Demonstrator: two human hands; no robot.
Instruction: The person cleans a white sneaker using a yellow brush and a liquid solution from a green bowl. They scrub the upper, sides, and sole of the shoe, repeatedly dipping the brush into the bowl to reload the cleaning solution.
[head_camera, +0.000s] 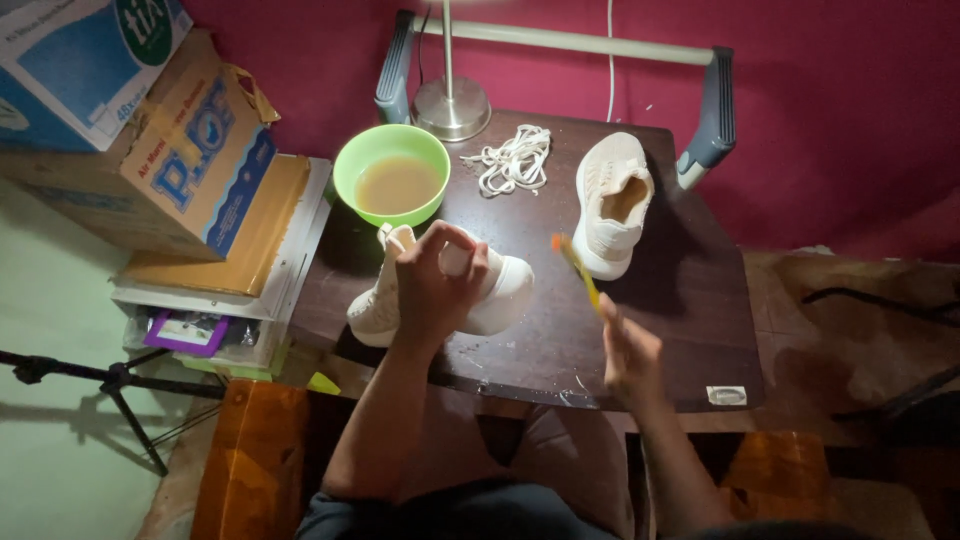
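My left hand (432, 285) grips a white sneaker (500, 295) lying on its side near the front of a dark wooden table (680, 300). My right hand (628, 350) holds a yellow toothbrush (577, 268) with an orange head, raised just right of that shoe and apart from it. A second white sneaker (612, 205), without laces, stands upright at the back right. A heap of white laces (512, 160) lies behind it to the left. A green bowl (390, 175) of cloudy brownish water sits at the table's back left corner.
A metal lamp base (452, 105) and a grey-handled rail (560, 40) stand at the back against a magenta wall. Cardboard boxes (170, 140) are stacked on plastic drawers (215, 320) to the left. A tripod leg (110, 385) crosses the floor at lower left.
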